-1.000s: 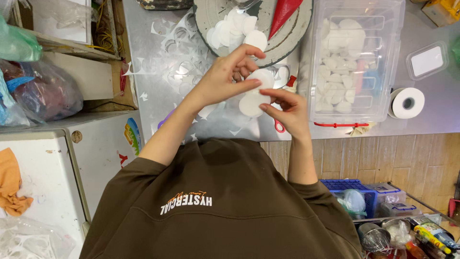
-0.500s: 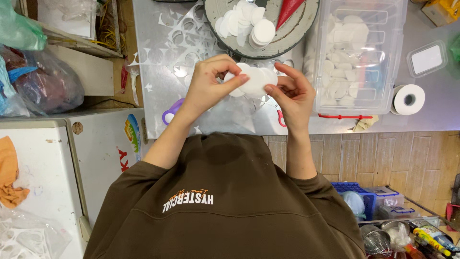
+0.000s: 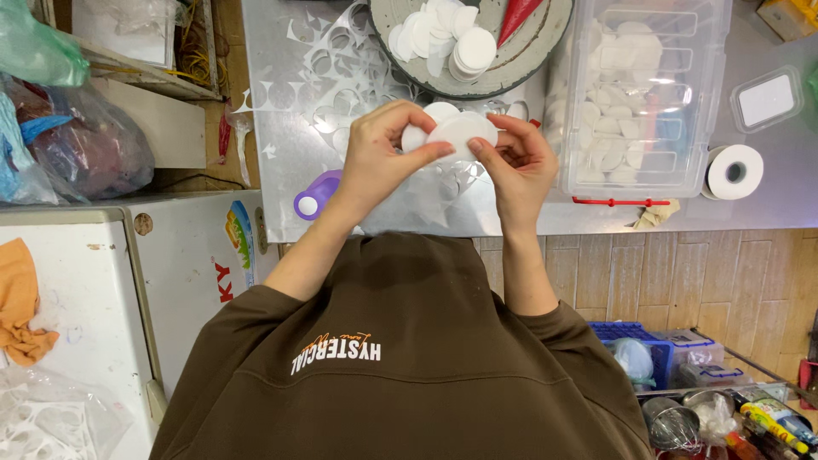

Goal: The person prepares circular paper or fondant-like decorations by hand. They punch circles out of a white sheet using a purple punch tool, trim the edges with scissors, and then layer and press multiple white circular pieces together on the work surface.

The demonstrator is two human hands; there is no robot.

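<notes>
- The left hand (image 3: 379, 158) and the right hand (image 3: 520, 162) meet over the middle of the metal desk (image 3: 281, 119), both pinching a small stack of white round discs (image 3: 452, 132)
- Left grip: thumb and fingers pressed onto the near edge of the discs; right grip: fingertips closed on the opposite edge, so the stack is held in the air between the two hands, above the desk top
- Just beyond the hands sits a round grey tray (image 3: 545, 43) carrying more white discs (image 3: 447, 34) in loose piles and a red cone-shaped bag (image 3: 515, 17)
- On the desk under and behind the hands lies a thin white sheet with round holes cut out (image 3: 332, 68), partly hidden by the left hand
- A purple tool with a round head (image 3: 313, 198) lies near the desk's front edge, just beside the left wrist
- On the right-hand side stands a clear plastic box (image 3: 707, 102) filled with white discs, near the right hand but apart from it; a red strip lies along its front
- Further that way are a roll of white tape (image 3: 734, 172) and a small clear lidded tub (image 3: 765, 98)
- The person's brown sweatshirt (image 3: 409, 358) fills the lower frame and hides the desk's near edge
- Well away on the left-hand side: plastic bags (image 3: 81, 145), a white cabinet (image 3: 94, 281) and an orange cloth (image 3: 21, 311)
</notes>
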